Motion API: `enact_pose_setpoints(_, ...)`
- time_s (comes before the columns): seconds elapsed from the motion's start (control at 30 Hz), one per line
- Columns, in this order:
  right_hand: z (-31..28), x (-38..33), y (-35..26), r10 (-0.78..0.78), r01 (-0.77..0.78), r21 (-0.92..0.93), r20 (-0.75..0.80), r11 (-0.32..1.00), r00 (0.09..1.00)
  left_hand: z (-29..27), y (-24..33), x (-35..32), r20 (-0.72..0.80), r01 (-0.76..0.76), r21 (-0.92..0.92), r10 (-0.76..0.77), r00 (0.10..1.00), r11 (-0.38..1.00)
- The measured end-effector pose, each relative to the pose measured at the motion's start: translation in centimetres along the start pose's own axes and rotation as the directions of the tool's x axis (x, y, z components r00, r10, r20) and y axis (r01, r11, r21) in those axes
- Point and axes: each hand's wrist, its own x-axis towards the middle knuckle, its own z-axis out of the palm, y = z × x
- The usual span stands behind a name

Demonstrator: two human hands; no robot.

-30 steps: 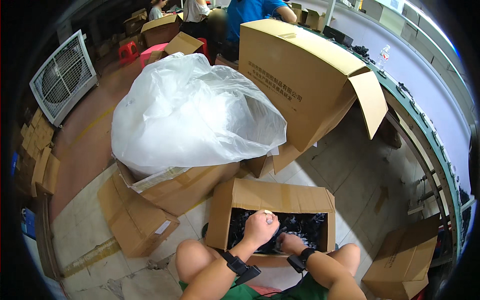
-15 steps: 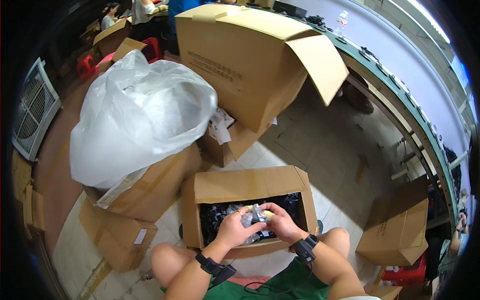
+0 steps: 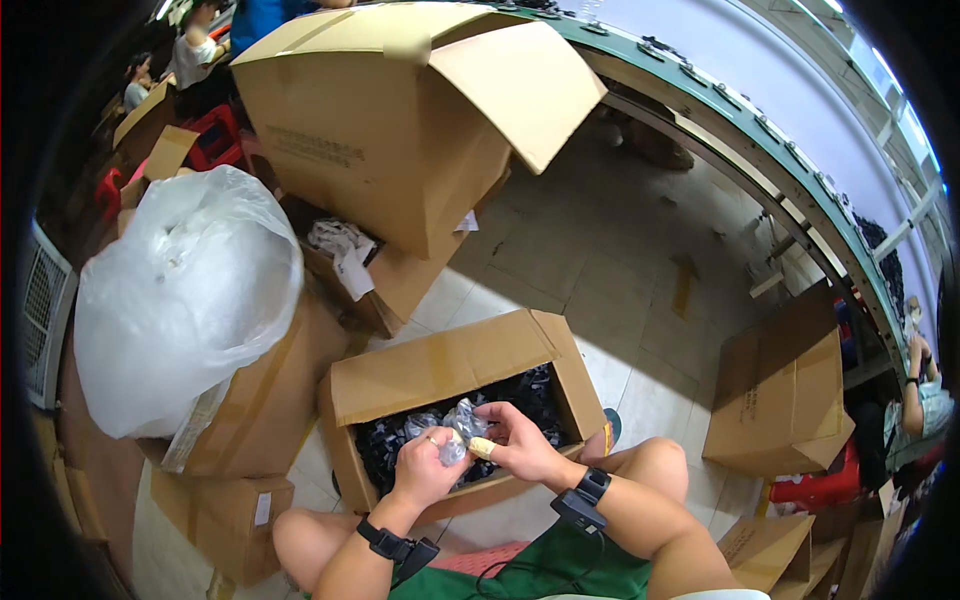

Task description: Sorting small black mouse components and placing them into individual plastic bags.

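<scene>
An open cardboard box (image 3: 440, 368) stands on the floor between my knees, filled with small black pieces (image 3: 525, 392). Over its opening, both my hands hold a crinkled clear plastic packet (image 3: 464, 418); what is inside it cannot be made out. My left hand (image 3: 425, 470) grips its lower left side with bent fingers and wears a ring. From the right, my right hand (image 3: 522, 448) pinches the packet between thumb and fingers, with a yellowish wrap on the thumb. More clear plastic lies just behind my left hand among the black pieces.
A large translucent plastic bag (image 3: 190, 290) bulges from a carton at left. Behind stands a tall open carton (image 3: 370, 140). Another carton (image 3: 780, 385) is at right, below a long green-topped bench (image 3: 690, 88). People are at the far left and right edge.
The view has swung to the right, so the cartons and plastic bag appear farther left. Both hands still hold the packet, with the fingers slightly shifted on it.
</scene>
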Motion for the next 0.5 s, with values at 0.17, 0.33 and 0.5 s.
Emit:
enact_pose_setpoints(0.17, 0.1, 0.1, 0.3, 0.047, -0.034, 0.125, -0.105, 0.992, 0.993, -0.4, 0.9, 0.2, -0.021, -0.068, 0.038, 0.069, 0.997, 0.997)
enact_pose_setpoints(0.33, -0.7, 0.4, 0.3, 0.149, -0.115, 0.321, -0.082, 0.94, 0.985, -0.7, 0.8, 0.5, -0.038, -0.11, 0.01, 0.11, 0.993, 0.994)
enact_pose_setpoints(0.5, -0.4, 0.7, -0.7, 0.128, -0.024, 0.633, -0.12, 0.774, 0.984, -0.2, -0.5, 0.2, -0.129, 0.218, -0.328, -0.272, 0.954, 0.919)
